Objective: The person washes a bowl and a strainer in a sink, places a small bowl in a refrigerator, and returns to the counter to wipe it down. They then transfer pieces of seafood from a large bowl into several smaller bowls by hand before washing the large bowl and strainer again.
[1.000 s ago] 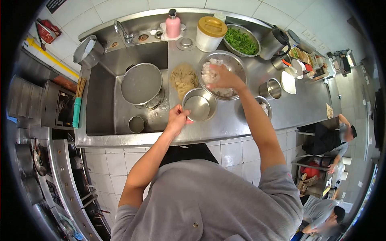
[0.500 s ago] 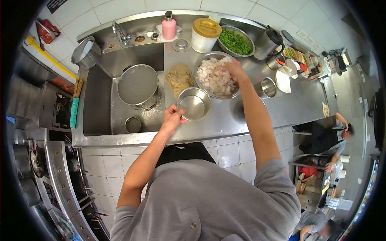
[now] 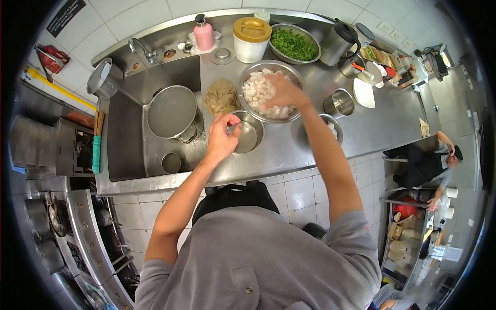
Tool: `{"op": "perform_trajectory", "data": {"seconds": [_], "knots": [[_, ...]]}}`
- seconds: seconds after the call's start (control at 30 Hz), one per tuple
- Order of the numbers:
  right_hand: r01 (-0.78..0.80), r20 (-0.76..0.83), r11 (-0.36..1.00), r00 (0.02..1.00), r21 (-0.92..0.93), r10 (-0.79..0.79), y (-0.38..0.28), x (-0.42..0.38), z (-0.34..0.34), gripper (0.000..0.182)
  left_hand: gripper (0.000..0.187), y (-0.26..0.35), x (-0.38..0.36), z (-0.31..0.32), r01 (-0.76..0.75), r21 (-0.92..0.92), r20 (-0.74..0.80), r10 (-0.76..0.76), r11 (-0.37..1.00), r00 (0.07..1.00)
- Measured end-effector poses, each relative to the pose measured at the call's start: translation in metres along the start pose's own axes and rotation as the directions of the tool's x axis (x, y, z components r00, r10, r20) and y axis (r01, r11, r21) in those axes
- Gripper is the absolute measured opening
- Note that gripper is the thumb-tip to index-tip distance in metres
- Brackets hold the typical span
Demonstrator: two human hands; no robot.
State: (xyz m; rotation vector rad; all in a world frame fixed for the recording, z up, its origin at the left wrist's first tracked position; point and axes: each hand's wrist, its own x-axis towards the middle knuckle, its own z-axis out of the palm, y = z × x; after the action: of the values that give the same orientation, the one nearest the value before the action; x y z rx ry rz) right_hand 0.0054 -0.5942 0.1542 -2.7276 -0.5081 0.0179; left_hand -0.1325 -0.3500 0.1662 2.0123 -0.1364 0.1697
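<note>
My right hand [image 3: 285,92], smeared by motion, is over a wide metal bowl [image 3: 299,78] of pale, pinkish-white raw chunks [image 3: 258,90]. Its fingers look spread across the chunks; whether any piece is held is not visible. My left hand [image 3: 223,138] is at the left rim of a smaller metal bowl [image 3: 250,135], fingers loosely curled and thumb apart from them. Nothing shows between them. A crumpled tan cloth [image 3: 221,96] lies beside both bowls. Under my right forearm sits another metal bowl [image 3: 335,124] with something white inside, partly hidden.
At left, the sink [image 3: 132,137] holds a large pot of cloudy liquid [image 3: 173,113]. A gold-lidded tub [image 3: 251,44], a bowl of chopped greens [image 3: 293,45] and a thermos jug [image 3: 338,44] line the back. An empty metal cup [image 3: 341,102] stands right. Co-workers appear at far right.
My left hand has let go of the small bowl's rim and risen slightly. My right hand has shifted over the chunks, with its fingers spreading. The whole view has moved a little.
</note>
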Motion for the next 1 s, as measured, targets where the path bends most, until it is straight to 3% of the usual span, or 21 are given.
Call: {"op": "perform_trajectory", "data": {"seconds": [0.13, 0.27, 0.33, 0.37, 0.4, 0.43, 0.47, 0.5, 0.6, 0.7, 0.83, 0.97, 1.0], "knots": [[-0.261, 0.007, 0.950, 0.964, -0.168, 0.266, -0.032, 0.005, 0.012, 0.085, 0.014, -0.006, -0.011, -0.003, 0.025, 0.091, -0.079, -0.018, 0.996, 0.997], [-0.306, -0.097, 0.936, 0.941, 0.172, 0.325, 0.011, 0.025, 0.039, 0.073, 0.023, -0.014, -0.034, -0.015, 0.107, 0.117, -0.164, -0.087, 0.987, 0.983], [-0.284, -0.202, 0.914, 0.915, 0.290, 0.348, 0.030, 0.032, 0.051, 0.063, 0.032, -0.050, -0.041, -0.008, 0.181, -0.116, -0.090, -0.192, 0.977, 0.977], [-0.312, -0.199, 0.868, 0.891, 0.386, 0.409, 0.014, 0.024, 0.031, 0.049, 0.033, -0.056, -0.046, -0.006, 0.226, -0.198, -0.056, -0.241, 0.954, 0.969], [-0.320, -0.044, 0.697, 0.892, 0.642, 0.450, 0.019, 0.028, 0.031, 0.047, 0.034, -0.061, -0.050, -0.002, 0.271, -0.280, -0.016, -0.287, 0.921, 0.958], [-0.334, 0.119, 0.452, 0.890, 0.827, 0.439, 0.027, 0.032, 0.031, 0.044, 0.036, -0.067, -0.053, 0.001, 0.263, -0.232, 0.005, -0.269, 0.936, 0.963], [-0.352, 0.272, 0.161, 0.885, 0.922, 0.377, 0.023, 0.034, 0.023, 0.042, 0.036, -0.064, -0.053, 0.001, 0.285, -0.272, 0.003, -0.296, 0.919, 0.955], [-0.423, 0.357, 0.095, 0.849, 0.901, 0.390, 0.018, 0.030, 0.009, 0.037, 0.036, -0.060, -0.053, 0.001, 0.308, -0.312, 0.003, -0.323, 0.899, 0.946], [-0.398, 0.347, 0.177, 0.901, 0.900, 0.259, 0.017, 0.031, -0.003, 0.038, 0.035, -0.058, -0.050, -0.002, 0.315, -0.375, -0.018, -0.347, 0.872, 0.938], [-0.371, 0.314, 0.226, 0.916, 0.901, 0.250, -0.009, 0.022, -0.033, 0.036, 0.036, -0.059, -0.046, -0.006, 0.310, -0.383, -0.030, -0.347, 0.870, 0.937], [-0.306, 0.282, 0.221, 0.950, 0.926, 0.133, -0.037, 0.013, -0.049, 0.029, 0.036, -0.069, -0.043, -0.008, 0.287, -0.394, -0.028, -0.323, 0.873, 0.946], [-0.327, 0.463, 0.435, 0.848, 0.839, -0.257, -0.067, -0.011, -0.050, 0.034, 0.034, -0.076, -0.043, -0.008, 0.270, -0.329, -0.004, -0.287, 0.905, 0.958], [-0.322, 0.500, 0.497, 0.819, 0.806, -0.281, -0.079, -0.017, -0.042, 0.033, 0.035, -0.079, -0.042, -0.009, 0.259, -0.306, 0.009, -0.269, 0.916, 0.963]]}}
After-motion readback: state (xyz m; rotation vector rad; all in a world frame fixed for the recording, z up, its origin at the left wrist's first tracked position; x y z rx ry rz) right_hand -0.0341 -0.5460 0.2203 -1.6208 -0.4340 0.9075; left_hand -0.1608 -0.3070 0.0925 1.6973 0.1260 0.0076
